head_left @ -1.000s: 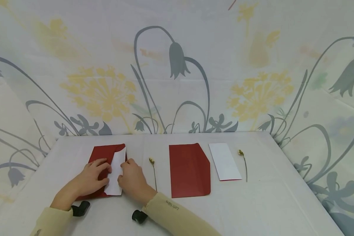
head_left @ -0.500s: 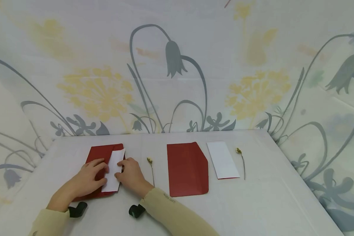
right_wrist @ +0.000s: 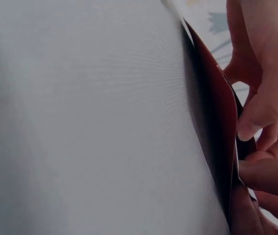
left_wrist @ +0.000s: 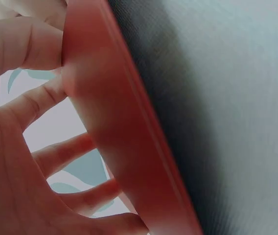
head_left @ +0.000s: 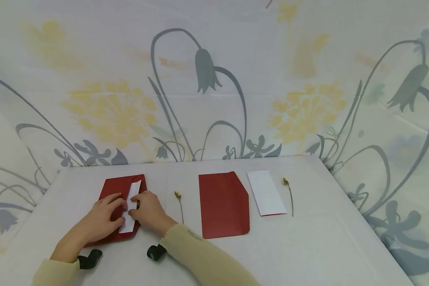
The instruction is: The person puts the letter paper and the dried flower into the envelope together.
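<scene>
Two-handed: pinches white card point(head_left: 133, 190) in right grip point(head_left: 149, 209). Rests unclenched left grip point(head_left: 101, 218) on red envelope point(head_left: 111, 187) beneath, likely steadying it.

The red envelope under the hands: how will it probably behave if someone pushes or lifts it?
The red envelope likely bends easily, since its sheet bows in the right wrist view. It looks thin, so probably light. Resting on the table, it may slide, not tip.

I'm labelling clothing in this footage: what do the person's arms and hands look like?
The left hand and right hand are bare, without gloves. The left sleeve and right sleeve are beige; small dark lettering, too blurred to read, marks the right one. A black device shows beside each wrist.
</scene>
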`<state>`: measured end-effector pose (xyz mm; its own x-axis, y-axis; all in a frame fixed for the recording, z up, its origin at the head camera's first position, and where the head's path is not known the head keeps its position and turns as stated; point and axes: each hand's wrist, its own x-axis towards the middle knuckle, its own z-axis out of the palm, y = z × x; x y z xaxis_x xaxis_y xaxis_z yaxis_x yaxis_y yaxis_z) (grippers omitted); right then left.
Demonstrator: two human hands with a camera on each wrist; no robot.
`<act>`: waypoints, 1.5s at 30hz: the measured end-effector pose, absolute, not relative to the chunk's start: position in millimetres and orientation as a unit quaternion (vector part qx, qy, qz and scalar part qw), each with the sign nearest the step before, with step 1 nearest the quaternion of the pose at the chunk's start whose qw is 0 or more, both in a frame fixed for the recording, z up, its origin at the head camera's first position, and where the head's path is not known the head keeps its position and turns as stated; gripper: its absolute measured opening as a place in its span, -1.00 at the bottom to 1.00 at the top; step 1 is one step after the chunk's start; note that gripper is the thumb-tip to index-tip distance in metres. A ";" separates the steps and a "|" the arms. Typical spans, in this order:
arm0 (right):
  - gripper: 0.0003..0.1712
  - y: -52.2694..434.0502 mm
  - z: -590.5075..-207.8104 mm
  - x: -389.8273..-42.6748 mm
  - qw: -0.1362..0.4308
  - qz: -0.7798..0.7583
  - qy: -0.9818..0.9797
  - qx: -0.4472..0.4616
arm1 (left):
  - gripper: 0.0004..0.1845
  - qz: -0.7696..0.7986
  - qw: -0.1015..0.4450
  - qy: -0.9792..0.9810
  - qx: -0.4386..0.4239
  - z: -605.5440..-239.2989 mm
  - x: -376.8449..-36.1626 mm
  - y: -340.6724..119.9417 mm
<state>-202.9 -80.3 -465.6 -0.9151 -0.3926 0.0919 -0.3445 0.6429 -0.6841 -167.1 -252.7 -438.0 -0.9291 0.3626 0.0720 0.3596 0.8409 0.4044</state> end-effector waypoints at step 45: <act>-0.61 -82.3 -473.8 -199.7 0.072 -0.664 0.741 -0.065 | -0.73 0.225 0.005 0.957 0.183 -439.5 -164.7 -256.6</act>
